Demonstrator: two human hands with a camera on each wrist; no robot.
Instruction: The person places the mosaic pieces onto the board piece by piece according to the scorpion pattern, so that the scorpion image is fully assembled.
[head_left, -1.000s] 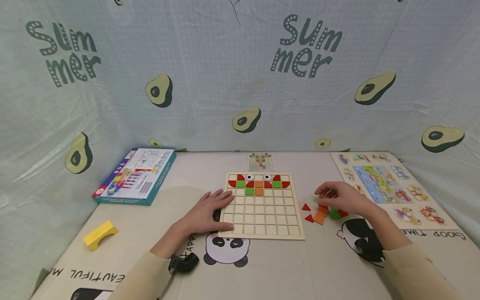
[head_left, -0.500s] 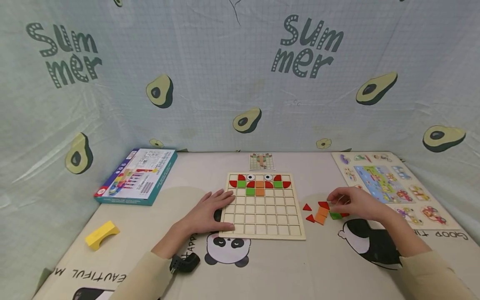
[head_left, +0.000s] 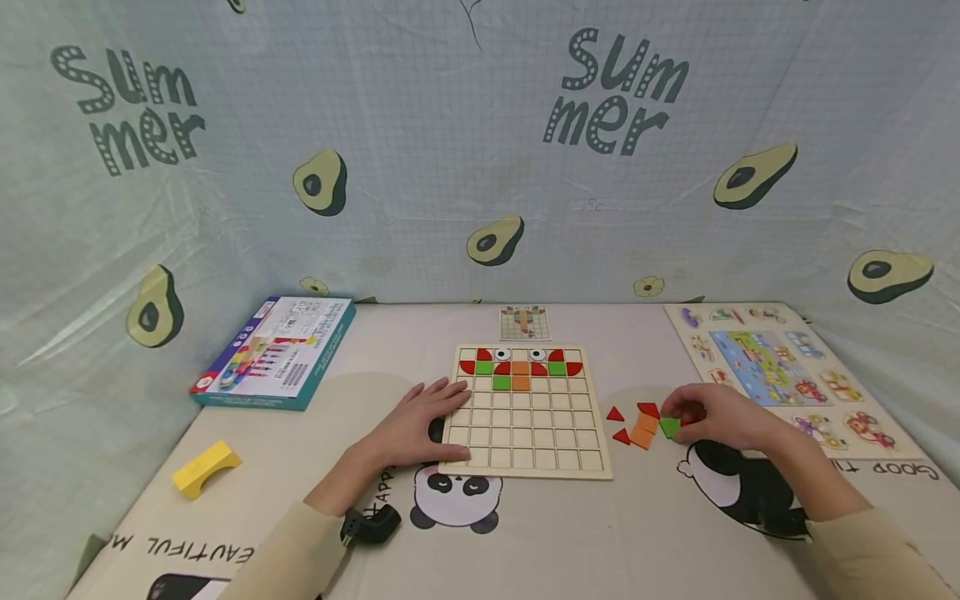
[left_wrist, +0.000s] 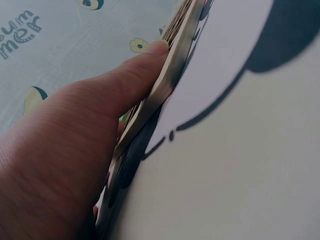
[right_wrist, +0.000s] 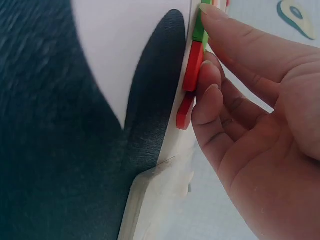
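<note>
A wooden grid board (head_left: 525,433) has red, green, orange and eye tiles set in its upper rows. My left hand (head_left: 422,425) rests on the board's left side with fingers spread. In the left wrist view the thumb (left_wrist: 137,70) lies over the board's edge. My right hand (head_left: 716,417), right of the board, pinches a green square tile (head_left: 669,427) between thumb and index finger. In the right wrist view the thumb touches the green tile (right_wrist: 199,27); the other fingers curl beside red pieces (right_wrist: 194,67). Orange tiles (head_left: 642,430) and red triangles (head_left: 621,436) lie just left.
A pattern card (head_left: 525,322) lies behind the board. At the right is a picture puzzle board (head_left: 772,367), partly behind the right hand. A boxed game (head_left: 277,354) and a yellow arch block (head_left: 206,468) lie at the left. A patterned cloth wall (head_left: 405,150) stands behind.
My right hand has moved right and lowered from above the loose pieces onto the green tile, uncovering the red piece above the orange tiles. The left hand stays on the board.
</note>
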